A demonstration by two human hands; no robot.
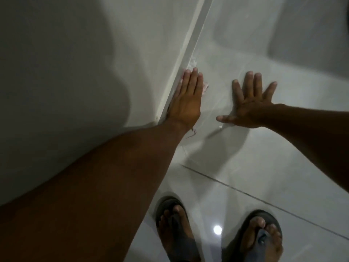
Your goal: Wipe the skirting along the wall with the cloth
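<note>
The white skirting (196,27) runs along the foot of the wall, from the top centre down to the middle of the view. My left hand (187,97) lies flat against the skirting and presses a pale cloth (262,87) onto it; only small edges of the cloth show beside and above the fingers. My right hand (251,104) rests flat on the tiled floor to the right, fingers spread, holding nothing.
The grey wall (66,63) fills the left side. Glossy white floor tiles (264,167) with a dark grout line spread to the right. My two feet in dark sandals (175,229) stand at the bottom. A lamp's reflection shines between them.
</note>
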